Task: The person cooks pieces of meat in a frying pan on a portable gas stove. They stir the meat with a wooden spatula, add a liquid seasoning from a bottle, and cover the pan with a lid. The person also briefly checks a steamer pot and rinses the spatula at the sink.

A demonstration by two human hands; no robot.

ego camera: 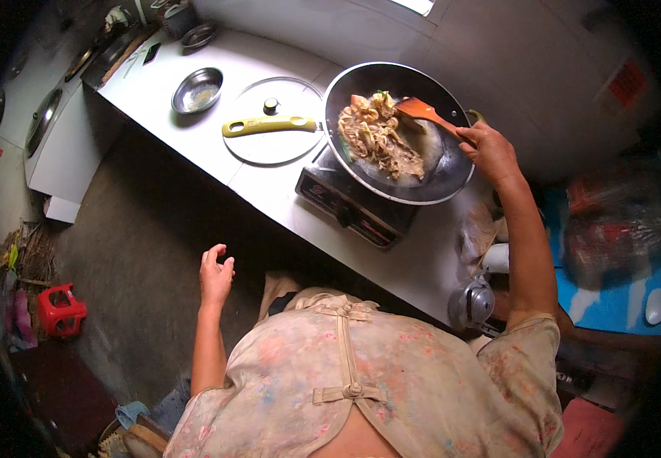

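My right hand (489,150) grips the handle of a wooden spatula (422,110), whose blade rests against cooked food (385,137) in a dark wok (448,172). The food looks like pieces of meat or egg with bits of green, in some liquid. Under the wok is a portable stove (353,209). The wok's yellow-green handle (270,125) points left, above a glass lid (273,150) lying on the counter. My left hand (217,276) hangs over the floor in front of the counter, fingers loosely curled and apart, holding nothing.
A metal bowl (197,90) and a phone-like dark object (151,53) lie on the white counter (193,146). A metal kettle (472,303) stands at its near right end. Farther right, a plastic bag (616,240) sits on a blue surface. A red stool (61,310) stands on the floor at left.
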